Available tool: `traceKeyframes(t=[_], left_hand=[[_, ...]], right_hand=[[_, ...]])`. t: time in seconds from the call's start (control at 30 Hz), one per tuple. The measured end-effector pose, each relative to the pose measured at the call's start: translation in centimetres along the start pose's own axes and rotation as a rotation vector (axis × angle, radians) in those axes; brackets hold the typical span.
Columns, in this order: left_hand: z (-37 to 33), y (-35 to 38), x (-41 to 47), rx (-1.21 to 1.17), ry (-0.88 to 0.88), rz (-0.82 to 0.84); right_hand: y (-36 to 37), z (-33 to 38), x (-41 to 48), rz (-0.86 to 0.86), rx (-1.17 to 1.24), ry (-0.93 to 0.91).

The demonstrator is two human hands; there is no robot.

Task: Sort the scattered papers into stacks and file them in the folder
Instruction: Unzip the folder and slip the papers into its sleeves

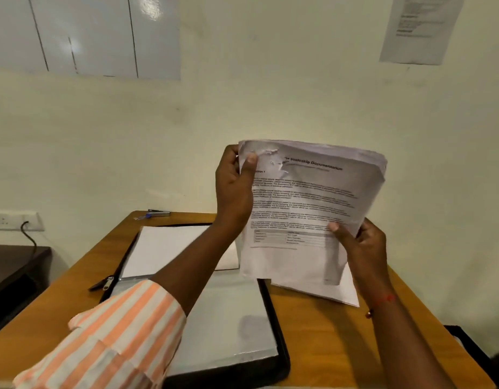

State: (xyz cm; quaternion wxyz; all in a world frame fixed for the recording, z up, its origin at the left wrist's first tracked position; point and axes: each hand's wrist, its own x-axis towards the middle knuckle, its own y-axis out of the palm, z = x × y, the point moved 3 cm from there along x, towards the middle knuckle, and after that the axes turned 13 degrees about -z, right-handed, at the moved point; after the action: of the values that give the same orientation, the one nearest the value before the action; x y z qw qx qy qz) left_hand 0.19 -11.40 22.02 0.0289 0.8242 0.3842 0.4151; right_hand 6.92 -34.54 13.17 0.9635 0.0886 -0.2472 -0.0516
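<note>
Above open folder (228, 318), both hands gripping papers (307, 209)

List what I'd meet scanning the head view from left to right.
Wall socket → zip pull → stapler → left hand → right hand; both hands grip the papers.

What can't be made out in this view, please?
Head view:
Text on the stack of papers: blurred; top corner covered by the left hand.
Middle of the folder: hidden behind the left arm and the stack.
The wall notice: cut by the top edge, unreadable.
The small object beyond the folder: too small to identify.
</note>
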Motion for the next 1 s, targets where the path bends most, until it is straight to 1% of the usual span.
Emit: traceKeyframes(t=[0.07, 0.13, 0.2, 0.27, 0.33, 0.37, 0.5, 0.53, 0.6, 0.67, 0.73, 0.8, 0.87, 0.93, 1.0], left_hand=[[0.0, -1.5, -0.3, 0.069, 0.021, 0.018], [1.9, -3.6, -1.6, 0.199, 0.002, 0.039], [5.2, -5.9, -3.8, 0.261, -0.137, 0.086], [7.8, -7.6, -6.0, 0.276, -0.261, 0.131], [9.0, -8.7, -7.3, 0.264, -0.301, 0.118], [9.1, -8.9, -7.6, 0.262, -0.297, 0.107], [9.1, -8.7, -8.0, 0.319, -0.291, 0.105], [9.1, -8.8, -7.9, 0.342, -0.273, 0.097], [8.2, -8.3, -6.1, 0.419, -0.154, 0.104], [7.0, -7.8, -3.6, 0.541, -0.018, 0.184], [6.0, -7.8, -1.6, 0.662, 0.017, 0.306], [5.6, -8.1, -0.2, 0.752, -0.020, 0.425], [5.6, -8.8, 0.4, 0.854, -0.063, 0.546], [6.1, -9.7, -0.2, 0.903, -0.138, 0.691], [7.4, -10.7, -1.7, 0.836, -0.262, 0.844]], right_hand=[[0.7, -1.3, -1.2, 0.021, 0.051, 0.069], [1.4, -3.6, -3.0, 0.089, 0.037, 0.181], [1.8, -6.3, -4.7, 0.141, -0.022, 0.276], [1.8, -8.2, -6.2, 0.124, -0.057, 0.323], [1.9, -8.8, -6.9, 0.084, -0.061, 0.321], [2.0, -8.8, -7.1, 0.073, -0.051, 0.313], [3.0, -8.5, -7.8, 0.117, -0.053, 0.335], [3.1, -8.5, -8.1, 0.125, -0.043, 0.341], [3.2, -7.7, -7.3, 0.134, -0.016, 0.321], [3.3, -6.5, -6.4, 0.171, 0.028, 0.305], [3.3, -5.4, -5.5, 0.183, 0.144, 0.358], [2.7, -4.5, -4.2, 0.138, 0.245, 0.393], [1.8, -4.4, -3.0, 0.151, 0.236, 0.415], [1.1, -5.1, -2.7, 0.271, 0.136, 0.474], [1.0, -6.0, -3.2, 0.459, -0.016, 0.519]])
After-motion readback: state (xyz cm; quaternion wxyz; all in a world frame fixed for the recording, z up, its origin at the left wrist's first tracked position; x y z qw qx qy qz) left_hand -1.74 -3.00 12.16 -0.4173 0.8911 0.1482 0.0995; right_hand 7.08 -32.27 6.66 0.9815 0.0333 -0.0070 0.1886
